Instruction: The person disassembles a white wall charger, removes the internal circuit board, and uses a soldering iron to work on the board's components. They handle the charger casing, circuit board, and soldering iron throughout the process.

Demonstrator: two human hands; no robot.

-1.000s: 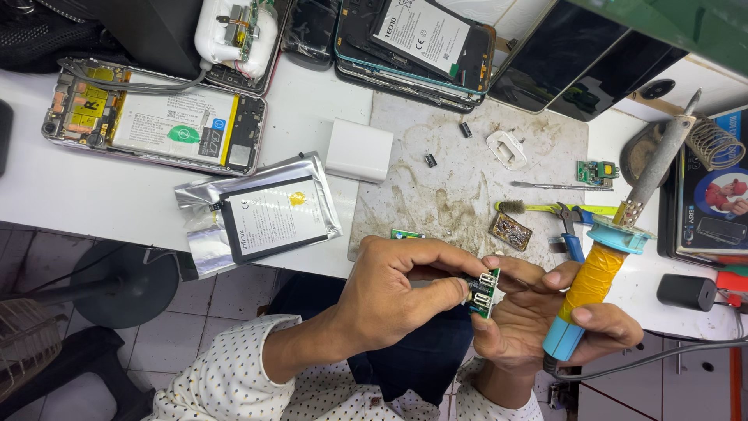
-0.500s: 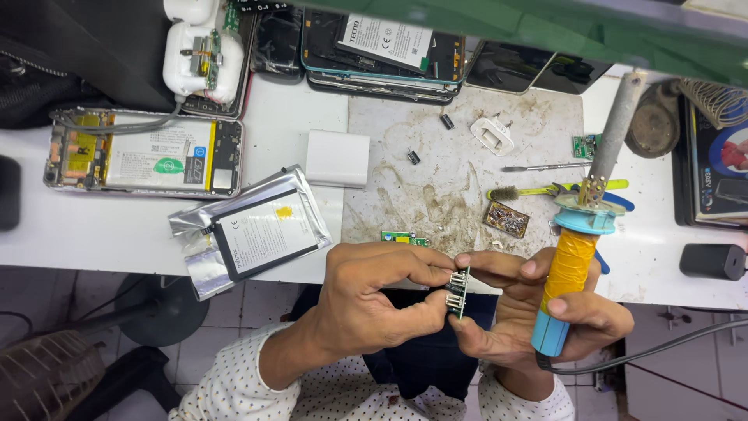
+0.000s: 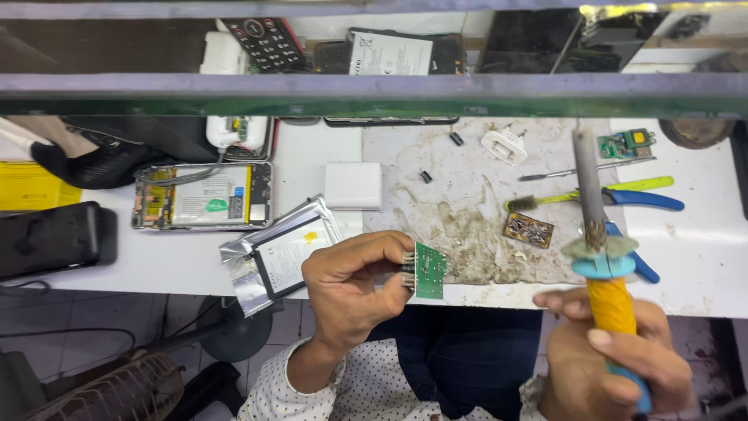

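Left hand pinches green circuit board; right hand grips soldering iron apart.

White workbench (stained), tiled floor

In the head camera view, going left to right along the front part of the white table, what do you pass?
Black rectangular case → opened phone with white battery → silver foil pouch with flat black battery → left hand pinching small green circuit board → small brown chip board → right hand gripping yellow-handled soldering iron.
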